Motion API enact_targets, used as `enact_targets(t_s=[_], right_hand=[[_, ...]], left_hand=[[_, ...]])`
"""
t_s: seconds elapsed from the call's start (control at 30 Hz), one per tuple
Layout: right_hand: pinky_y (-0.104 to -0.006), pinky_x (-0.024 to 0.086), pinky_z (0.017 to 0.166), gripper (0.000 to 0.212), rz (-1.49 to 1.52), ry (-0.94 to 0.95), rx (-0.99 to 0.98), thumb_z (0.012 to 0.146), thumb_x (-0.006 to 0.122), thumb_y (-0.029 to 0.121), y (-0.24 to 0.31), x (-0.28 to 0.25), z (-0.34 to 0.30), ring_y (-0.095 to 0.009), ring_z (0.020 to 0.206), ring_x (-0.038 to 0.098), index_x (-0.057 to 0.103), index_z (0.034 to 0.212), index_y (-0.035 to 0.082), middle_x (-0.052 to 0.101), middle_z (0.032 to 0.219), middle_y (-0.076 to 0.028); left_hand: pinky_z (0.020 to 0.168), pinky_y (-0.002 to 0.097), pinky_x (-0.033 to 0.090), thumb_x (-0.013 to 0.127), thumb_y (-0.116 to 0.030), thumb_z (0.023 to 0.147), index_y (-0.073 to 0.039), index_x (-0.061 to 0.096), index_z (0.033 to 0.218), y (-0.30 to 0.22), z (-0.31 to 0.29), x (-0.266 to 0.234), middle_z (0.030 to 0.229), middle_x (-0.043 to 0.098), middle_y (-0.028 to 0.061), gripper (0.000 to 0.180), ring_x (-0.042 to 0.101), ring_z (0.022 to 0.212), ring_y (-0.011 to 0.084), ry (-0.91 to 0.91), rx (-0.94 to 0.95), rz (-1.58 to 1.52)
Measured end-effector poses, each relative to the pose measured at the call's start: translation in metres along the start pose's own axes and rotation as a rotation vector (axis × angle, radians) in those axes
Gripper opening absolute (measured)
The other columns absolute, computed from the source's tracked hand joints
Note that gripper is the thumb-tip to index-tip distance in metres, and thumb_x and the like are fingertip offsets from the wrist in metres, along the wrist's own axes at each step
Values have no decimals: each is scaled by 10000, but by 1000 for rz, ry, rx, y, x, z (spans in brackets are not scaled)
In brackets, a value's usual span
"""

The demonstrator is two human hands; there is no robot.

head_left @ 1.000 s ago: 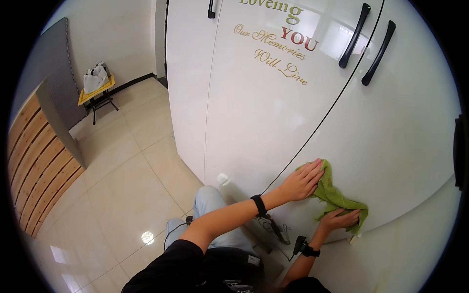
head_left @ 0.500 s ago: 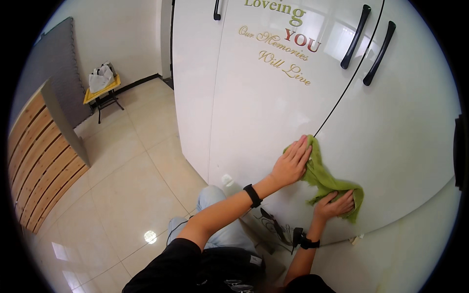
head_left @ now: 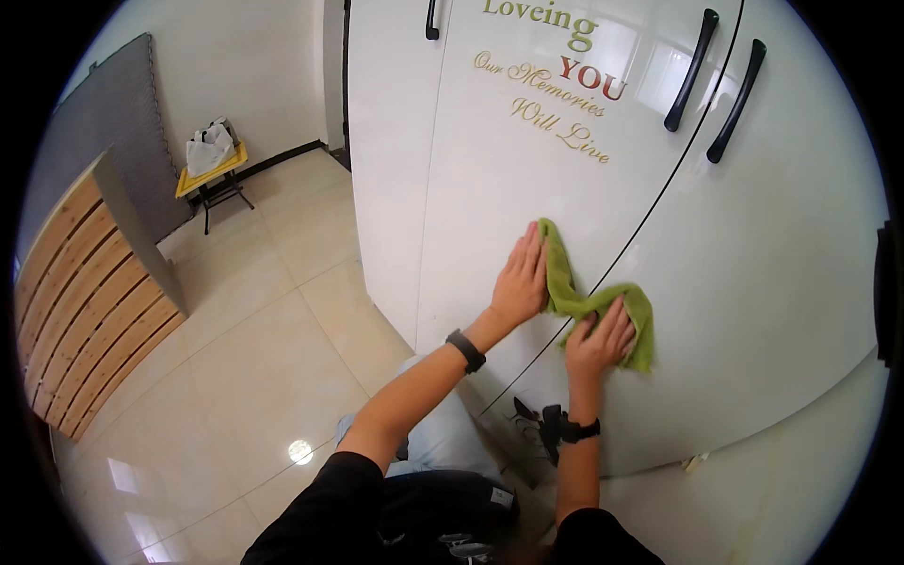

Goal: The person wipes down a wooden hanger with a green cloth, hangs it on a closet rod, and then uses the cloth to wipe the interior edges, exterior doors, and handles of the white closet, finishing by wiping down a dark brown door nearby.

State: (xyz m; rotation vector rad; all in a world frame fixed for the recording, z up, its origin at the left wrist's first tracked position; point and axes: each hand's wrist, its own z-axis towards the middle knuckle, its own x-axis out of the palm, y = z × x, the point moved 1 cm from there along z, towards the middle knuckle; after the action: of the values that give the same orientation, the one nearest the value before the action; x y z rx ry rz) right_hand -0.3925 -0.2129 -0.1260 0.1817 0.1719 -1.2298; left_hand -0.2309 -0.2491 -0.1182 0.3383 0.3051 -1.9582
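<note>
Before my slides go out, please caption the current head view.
Left hand and right hand press a green cloth across two white cabinet doors.

It's bright in here, and the light falls soft and fairly even. The glossy white doors (head_left: 772, 264) throw back a pale, window-like glare (head_left: 664, 80) at upper right, while the polished floor (head_left: 254, 348) carries a round hot spot (head_left: 299, 452) and rectangular patches (head_left: 122, 476) at lower left. The green cloth (head_left: 595, 301) reads reasonably clear; toward the left rim the slatted panel (head_left: 85, 306) bows, and black swallows the corners.
</note>
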Motion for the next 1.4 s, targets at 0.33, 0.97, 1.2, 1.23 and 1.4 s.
enact_targets(t_s=[0.33, 0.97, 1.2, 1.23, 1.4], right_hand=[[-434, 380, 996, 534, 295, 184, -30, 852, 519, 76, 67, 43, 18, -395, 1177, 466, 411, 1367, -14, 492, 1321, -192], [-408, 424, 939, 484, 262, 308, -88, 870, 529, 85, 125, 87, 6, -375, 1125, 512, 456, 1335, -28, 520, 1285, -210], [-468, 345, 984, 521, 84, 333, -77, 870, 540, 103, 140, 98, 12, -403, 1116, 466, 417, 1355, -45, 490, 1298, -212], [-480, 332, 992, 520, 89, 334, -66, 870, 542, 103, 143, 99, 16, -409, 1127, 461, 417, 1351, -52, 483, 1300, -223], [-510, 300, 1015, 521, 151, 322, -47, 870, 544, 104, 165, 98, 65, -440, 1170, 433, 412, 1340, -80, 466, 1302, -257]], left_hand=[[1103, 467, 281, 531, -131, 845, 93, 391, 1325, 64, 26, -22, 1477, 212, 287, 548, 212, 1382, 425, -55, -193, -32], [1057, 446, 362, 562, -67, 808, 90, 419, 1302, 162, 30, -17, 1477, 230, 278, 538, 257, 1365, 425, -82, -247, -39], [1071, 481, 323, 575, -56, 794, 100, 466, 1245, 186, 26, -14, 1471, 223, 297, 490, 240, 1357, 467, -86, -240, -136], [1060, 475, 347, 563, -69, 810, 100, 453, 1258, 186, 27, -16, 1454, 266, 291, 491, 281, 1346, 447, -82, -237, -141], [1032, 453, 404, 543, -82, 825, 98, 474, 1238, 197, 50, -32, 1409, 356, 279, 456, 364, 1316, 413, -84, -195, -184]])
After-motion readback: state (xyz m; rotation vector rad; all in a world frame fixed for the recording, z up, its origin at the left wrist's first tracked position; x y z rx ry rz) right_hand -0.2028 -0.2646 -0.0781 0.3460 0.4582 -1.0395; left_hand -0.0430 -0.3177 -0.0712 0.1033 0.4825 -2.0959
